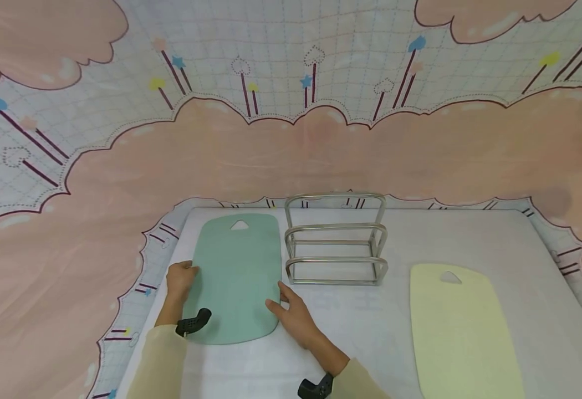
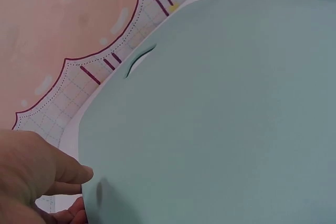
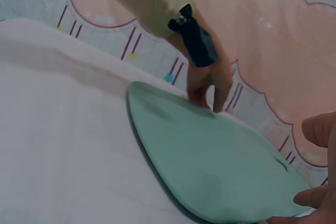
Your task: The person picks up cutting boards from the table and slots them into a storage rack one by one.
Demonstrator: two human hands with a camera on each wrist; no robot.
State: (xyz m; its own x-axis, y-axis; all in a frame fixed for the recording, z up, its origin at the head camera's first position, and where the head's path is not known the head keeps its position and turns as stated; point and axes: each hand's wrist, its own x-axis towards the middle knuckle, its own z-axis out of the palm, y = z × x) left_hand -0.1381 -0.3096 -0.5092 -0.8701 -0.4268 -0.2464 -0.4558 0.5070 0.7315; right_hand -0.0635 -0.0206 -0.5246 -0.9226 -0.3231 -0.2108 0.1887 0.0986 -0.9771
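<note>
A green cutting board (image 1: 236, 277) with a triangular hole near its far end lies on the white table, between both hands. My left hand (image 1: 181, 280) grips its left edge; in the left wrist view, the fingers (image 2: 68, 169) of that hand meet the rim, some of them lower, beside the edge. At the opposite side, my right hand (image 1: 298, 318) holds the right edge, thumb over the top face. The right wrist view shows only part of the right hand (image 3: 320, 171) at the frame's side, its fingertips overlapping the board (image 3: 210, 161).
A metal wire rack (image 1: 336, 259) with several upright loops stands just right of the green board. Farther right lies a yellow cutting board (image 1: 463, 332), also with a hole. Patterned cloth (image 1: 321, 149) surrounds the white table (image 1: 396, 310).
</note>
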